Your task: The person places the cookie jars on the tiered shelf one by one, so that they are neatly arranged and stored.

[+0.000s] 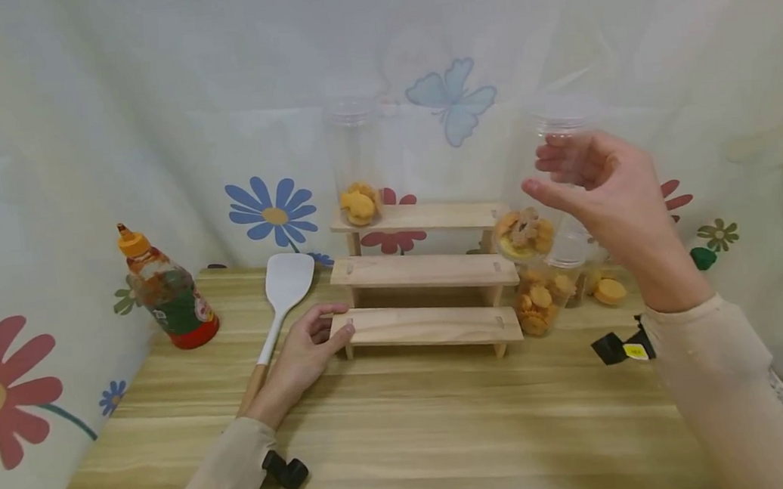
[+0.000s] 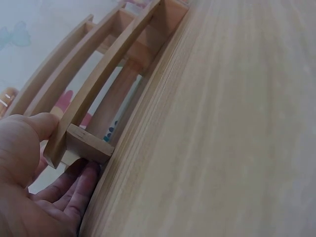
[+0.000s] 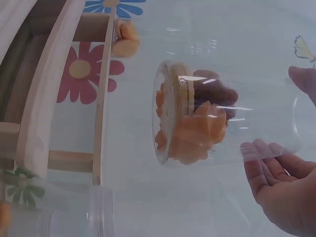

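My right hand (image 1: 608,184) holds a clear plastic jar (image 3: 261,111) near its upper end. Cookies (image 3: 190,123) lie in the bottom of this jar, which is raised at the right end of a three-step wooden shelf (image 1: 421,271). In the right wrist view the fingers and thumb are on opposite sides of the jar. My left hand (image 1: 307,353) grips the left end of the lowest step (image 2: 94,79), thumb at the board and fingers by its leg. Another clear jar (image 1: 353,145), with fish-shaped cookies at its bottom, stands on the top step's left end.
More clear jars with cookies (image 1: 537,302) stand on the table right of the shelf. A white spatula (image 1: 289,282) with a wooden handle lies by my left hand. A red sauce bottle (image 1: 170,298) stands at the far left. A flowered curtain (image 1: 217,97) hangs behind.
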A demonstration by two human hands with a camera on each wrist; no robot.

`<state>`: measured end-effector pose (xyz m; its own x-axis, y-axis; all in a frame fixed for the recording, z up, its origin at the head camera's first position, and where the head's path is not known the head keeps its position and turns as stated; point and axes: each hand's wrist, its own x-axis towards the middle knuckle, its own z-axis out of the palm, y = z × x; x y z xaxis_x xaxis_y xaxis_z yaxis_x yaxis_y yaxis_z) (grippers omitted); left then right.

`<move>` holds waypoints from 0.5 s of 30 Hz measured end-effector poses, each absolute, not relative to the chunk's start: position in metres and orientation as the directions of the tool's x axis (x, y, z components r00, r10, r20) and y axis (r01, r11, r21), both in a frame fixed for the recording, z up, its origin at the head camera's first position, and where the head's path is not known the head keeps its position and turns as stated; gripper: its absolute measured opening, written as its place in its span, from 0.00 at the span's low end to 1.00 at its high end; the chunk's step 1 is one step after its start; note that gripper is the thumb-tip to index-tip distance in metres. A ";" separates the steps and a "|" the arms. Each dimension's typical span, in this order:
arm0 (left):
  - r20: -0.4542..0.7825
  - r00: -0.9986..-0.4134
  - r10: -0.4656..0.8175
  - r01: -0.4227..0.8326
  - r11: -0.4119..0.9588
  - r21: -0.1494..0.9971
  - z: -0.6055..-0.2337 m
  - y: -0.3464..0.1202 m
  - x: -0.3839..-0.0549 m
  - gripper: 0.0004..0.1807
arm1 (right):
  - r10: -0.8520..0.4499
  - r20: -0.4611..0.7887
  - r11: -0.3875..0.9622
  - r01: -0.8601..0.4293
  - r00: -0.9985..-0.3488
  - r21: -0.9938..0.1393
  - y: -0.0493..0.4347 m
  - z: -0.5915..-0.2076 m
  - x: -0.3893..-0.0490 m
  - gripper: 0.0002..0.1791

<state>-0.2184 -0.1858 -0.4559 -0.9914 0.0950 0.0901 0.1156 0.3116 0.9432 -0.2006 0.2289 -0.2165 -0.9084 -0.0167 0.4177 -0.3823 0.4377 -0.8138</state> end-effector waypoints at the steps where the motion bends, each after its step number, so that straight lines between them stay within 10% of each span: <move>1: 0.090 -0.991 0.099 0.117 0.310 0.944 -0.456 -0.185 -0.218 0.23 | -0.034 0.404 0.430 -0.378 -0.914 -0.820 0.224 -0.215 -0.207 0.34; 15: 0.091 -0.991 0.094 0.116 0.308 0.944 -0.455 -0.184 -0.218 0.24 | -0.095 0.335 0.328 -0.347 -0.938 -0.879 0.154 -0.218 -0.288 0.42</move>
<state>-0.2179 -0.1841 -0.4554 -0.9914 0.0943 0.0913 0.1162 0.3077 0.9443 -0.2880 0.1544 -0.2181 -0.9375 -0.0948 0.3348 -0.3470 0.3278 -0.8787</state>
